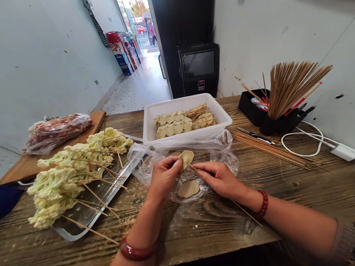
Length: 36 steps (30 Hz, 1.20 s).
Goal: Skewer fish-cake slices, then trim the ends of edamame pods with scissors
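Between the fingers and thumb of my left hand (164, 178) is a thin, pale beige oval slice (186, 157), held up over the table. My right hand (221, 180) pinches a wooden skewer (248, 213); its tip meets the slice and its long end sticks out below my wrist. Whether the tip has gone through, I cannot tell. Another beige slice (188, 189) lies below my hands on a clear plastic bag (225, 154). Just beyond, a white plastic tub (188, 137) holds several skewers of similar slices (174, 127).
At left, a metal tray (92, 220) carries skewered cauliflower (58, 175). Behind it, a bag of reddish food (58, 131) lies on a cutting board (12, 172). Loose skewers (269, 149), a black holder (269, 124) full of skewers and a white cable (301, 141) are at right.
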Tool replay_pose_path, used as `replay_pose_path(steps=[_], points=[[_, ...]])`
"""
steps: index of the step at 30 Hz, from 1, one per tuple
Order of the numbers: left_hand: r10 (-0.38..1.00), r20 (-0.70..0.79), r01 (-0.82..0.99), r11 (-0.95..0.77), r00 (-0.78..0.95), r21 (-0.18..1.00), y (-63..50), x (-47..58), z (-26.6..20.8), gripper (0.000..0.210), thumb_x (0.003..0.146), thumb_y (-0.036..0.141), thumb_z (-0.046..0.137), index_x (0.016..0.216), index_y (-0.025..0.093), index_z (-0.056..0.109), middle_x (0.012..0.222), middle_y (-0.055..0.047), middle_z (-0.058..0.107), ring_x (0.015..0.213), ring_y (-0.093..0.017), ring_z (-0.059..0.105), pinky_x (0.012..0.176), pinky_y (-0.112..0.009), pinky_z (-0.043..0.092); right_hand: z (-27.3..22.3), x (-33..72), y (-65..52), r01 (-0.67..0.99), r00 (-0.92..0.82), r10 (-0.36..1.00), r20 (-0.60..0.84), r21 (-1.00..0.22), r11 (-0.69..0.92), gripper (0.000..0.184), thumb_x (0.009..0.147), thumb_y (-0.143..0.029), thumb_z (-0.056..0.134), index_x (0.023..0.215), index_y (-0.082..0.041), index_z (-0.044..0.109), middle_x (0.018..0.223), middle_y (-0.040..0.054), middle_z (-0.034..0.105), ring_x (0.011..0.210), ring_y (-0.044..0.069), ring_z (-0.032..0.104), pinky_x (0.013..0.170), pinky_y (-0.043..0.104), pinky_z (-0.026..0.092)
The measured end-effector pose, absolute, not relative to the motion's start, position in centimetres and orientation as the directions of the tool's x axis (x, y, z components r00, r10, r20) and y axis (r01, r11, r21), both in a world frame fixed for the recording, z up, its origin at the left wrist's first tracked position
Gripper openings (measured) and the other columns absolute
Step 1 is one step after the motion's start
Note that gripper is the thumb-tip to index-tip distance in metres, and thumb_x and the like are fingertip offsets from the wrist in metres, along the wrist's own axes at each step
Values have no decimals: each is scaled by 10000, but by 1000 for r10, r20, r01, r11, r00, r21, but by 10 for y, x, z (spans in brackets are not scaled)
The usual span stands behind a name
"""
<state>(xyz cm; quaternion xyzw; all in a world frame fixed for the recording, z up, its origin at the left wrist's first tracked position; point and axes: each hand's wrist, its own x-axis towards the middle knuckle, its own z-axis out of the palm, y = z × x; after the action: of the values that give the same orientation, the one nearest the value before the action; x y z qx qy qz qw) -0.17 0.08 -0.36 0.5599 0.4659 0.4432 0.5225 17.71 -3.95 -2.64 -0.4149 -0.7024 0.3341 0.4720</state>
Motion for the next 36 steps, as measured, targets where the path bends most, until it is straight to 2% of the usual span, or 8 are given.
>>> replay_pose_path(steps=[7, 11, 15, 20, 28, 36], points=[[980, -16, 42, 8, 198, 999, -1, -1, -1, 223, 754, 318, 667, 614, 148, 638, 519, 31, 514, 496, -72, 399, 484, -204, 305, -27, 177, -39, 278, -198, 915, 352, -875, 397, 225, 897, -235, 536, 1008, -182, 724, 944, 57, 750, 853, 182, 682, 780, 304, 516], [976, -99, -157, 130, 193, 979, 0, -2, 0, 211, 688, 357, 753, 690, 159, 683, 615, 17, 584, 551, -81, 468, 508, -191, 363, -25, 177, -38, 267, -198, 935, 295, -901, 341, 216, 894, -274, 536, 905, -159, 718, 726, 24, 689, 636, 130, 591, 598, 243, 445], [957, -182, -323, 249, 225, 913, 0, -2, 3, 352, 636, 445, 799, 838, 163, 736, 813, -31, 668, 676, -113, 544, 580, -209, 448, -22, 176, -38, 239, -189, 942, 276, -918, 317, 225, 888, -306, 540, 845, -151, 697, 692, 15, 648, 615, 119, 545, 584, 236, 415], [938, -178, -315, 273, 297, 909, -2, -1, 2, 315, 608, 388, 838, 772, 141, 733, 706, -17, 634, 624, -96, 527, 595, -211, 437, -19, 175, -39, 242, -216, 937, 275, -915, 324, 214, 886, -323, 562, 819, -158, 681, 697, 10, 651, 628, 121, 550, 595, 234, 419], [971, -116, -357, 186, 208, 916, 3, -4, -2, 259, 646, 384, 812, 728, 155, 723, 673, 1, 611, 593, -88, 497, 568, -216, 403, -22, 177, -40, 299, -259, 925, 277, -888, 350, 198, 882, -299, 572, 797, -160, 684, 692, 13, 670, 621, 126, 568, 590, 241, 428], [977, -103, -285, 154, 185, 946, 0, -3, 0, 301, 639, 416, 807, 657, 138, 692, 615, 5, 572, 570, -89, 463, 563, -226, 381, -21, 177, -42, 323, -231, 930, 287, -879, 351, 190, 866, -262, 577, 734, -156, 663, 661, 9, 656, 610, 123, 564, 595, 242, 407]])
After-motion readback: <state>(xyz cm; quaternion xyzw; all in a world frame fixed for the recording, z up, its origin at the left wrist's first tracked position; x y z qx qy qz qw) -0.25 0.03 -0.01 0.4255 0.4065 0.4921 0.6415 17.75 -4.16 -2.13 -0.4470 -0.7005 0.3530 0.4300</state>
